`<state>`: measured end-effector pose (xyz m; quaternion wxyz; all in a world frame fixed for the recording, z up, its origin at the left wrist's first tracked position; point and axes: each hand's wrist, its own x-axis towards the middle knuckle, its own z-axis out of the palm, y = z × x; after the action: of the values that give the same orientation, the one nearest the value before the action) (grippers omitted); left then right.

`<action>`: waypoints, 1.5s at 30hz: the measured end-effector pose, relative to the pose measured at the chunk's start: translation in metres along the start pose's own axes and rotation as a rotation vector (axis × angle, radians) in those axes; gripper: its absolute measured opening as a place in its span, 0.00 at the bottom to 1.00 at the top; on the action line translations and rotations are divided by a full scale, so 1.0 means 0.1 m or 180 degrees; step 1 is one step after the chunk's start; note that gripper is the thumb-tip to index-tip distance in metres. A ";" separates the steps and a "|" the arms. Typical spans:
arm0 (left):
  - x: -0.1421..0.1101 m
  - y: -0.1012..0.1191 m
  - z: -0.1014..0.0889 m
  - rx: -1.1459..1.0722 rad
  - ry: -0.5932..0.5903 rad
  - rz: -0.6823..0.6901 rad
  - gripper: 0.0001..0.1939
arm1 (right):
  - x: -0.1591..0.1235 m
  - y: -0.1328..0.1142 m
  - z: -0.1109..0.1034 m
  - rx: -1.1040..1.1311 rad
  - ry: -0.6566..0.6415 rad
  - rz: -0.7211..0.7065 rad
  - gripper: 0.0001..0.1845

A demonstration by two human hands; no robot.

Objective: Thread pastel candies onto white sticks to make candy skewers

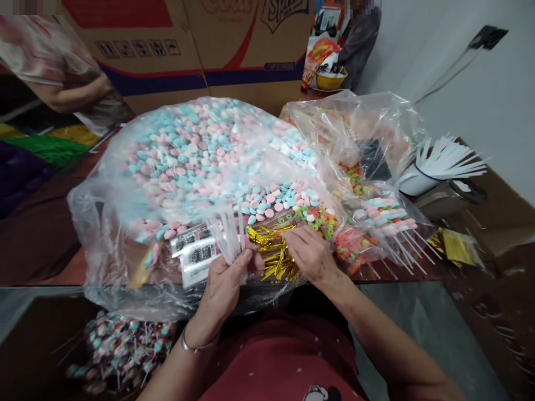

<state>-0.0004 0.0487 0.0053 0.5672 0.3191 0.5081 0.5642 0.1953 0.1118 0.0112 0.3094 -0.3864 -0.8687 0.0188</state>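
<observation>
My left hand (223,287) is closed around a bundle of thin whitish sticks (228,236), blurred and fanning upward at the table's front edge. Beside it, my right hand (311,253) pinches at a pile of shiny gold twist ties (278,262); its fingertips partly cover them. Behind both hands spreads a big clear plastic bag (96,223) full of pink, blue and white candies (200,150). Small ring-shaped candies (315,217) in green, yellow and orange lie just past my right hand. Printed white packets (198,256) rest left of the sticks.
Candies on white sticks (388,214) lie at the right, near a second clear bag (376,111). A cup of white strips (418,181) stands behind them. Below left, a box holds wrapped candies (125,345). Cartons (246,61) rise behind; another person (62,72) stands at left.
</observation>
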 end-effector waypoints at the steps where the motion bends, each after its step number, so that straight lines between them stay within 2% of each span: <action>1: -0.02 0.01 0.00 -0.0154 0.0029 -0.0068 0.18 | 0.04 0.04 0.02 -0.0107 -0.0094 0.0154 0.17; 4: -0.06 0.00 0.02 -0.0345 0.0098 -0.0309 0.21 | 0.25 0.17 0.06 -0.0658 -0.0741 0.0652 0.15; 7: -0.12 -0.05 0.05 -0.0340 0.0053 -0.0464 0.22 | 0.47 0.16 0.13 -0.1076 -0.1473 0.0892 0.14; 10: -0.20 -0.10 0.10 -0.0380 -0.0072 -0.0565 0.20 | 0.58 0.07 0.23 -0.1147 -0.1788 0.0972 0.15; 12: -0.25 -0.10 0.12 -0.0420 -0.0163 -0.0717 0.20 | 0.59 0.03 0.29 -0.1095 -0.1851 0.0970 0.15; 16: -0.28 -0.07 0.15 -0.0463 -0.0207 -0.0928 0.22 | 0.53 0.07 0.31 -0.0936 -0.1661 0.1005 0.15; 19: -0.27 -0.05 0.17 -0.0496 -0.0206 -0.0955 0.21 | 0.47 0.17 0.20 -0.0660 -0.1340 0.1132 0.10; 21: -0.25 -0.06 0.17 -0.0538 -0.0210 -0.0953 0.21 | 0.40 0.25 0.05 -0.0432 -0.0839 0.1292 0.06; 23: -0.25 -0.06 0.17 -0.0592 -0.0212 -0.0936 0.21 | 0.26 0.33 -0.17 -0.0142 -0.0090 0.1381 0.03; 25: -0.25 -0.06 0.16 -0.0649 -0.0196 -0.0901 0.20 | 0.06 0.38 -0.44 0.0063 0.0659 0.1420 0.04; 26: -0.24 -0.06 0.16 -0.0678 -0.0187 -0.0874 0.19 | -0.06 0.40 -0.57 -0.0005 0.1031 0.1431 0.04; 28: -0.22 -0.05 0.16 -0.0744 -0.0170 -0.0782 0.17 | -0.30 0.44 -0.79 -0.0374 0.1475 0.1353 0.04; 30: -0.19 -0.02 0.16 -0.0820 -0.0176 -0.0652 0.15 | -0.52 0.50 -0.93 -0.0850 0.1521 0.1237 0.03; 32: -0.15 0.00 0.18 -0.0894 -0.0186 -0.0531 0.14 | -0.67 0.59 -0.99 -0.1179 0.1315 0.1216 0.04; 37: -0.11 0.05 0.21 -0.1057 -0.0136 -0.0493 0.13 | -0.81 0.80 -0.88 -0.1339 0.0582 0.1093 0.09; 42: -0.13 0.09 0.21 -0.1207 -0.0048 -0.0505 0.15 | -0.82 0.88 -0.75 -0.1317 0.0617 0.1139 0.12; 45: -0.12 0.12 0.19 -0.1262 0.0007 -0.0495 0.15 | -0.84 0.89 -0.76 -0.1203 0.0593 0.1203 0.11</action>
<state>0.0155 0.0433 0.0246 0.6602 0.1604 0.4108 0.6080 0.3386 0.1010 0.0043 0.3015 -0.5925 -0.7371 -0.1217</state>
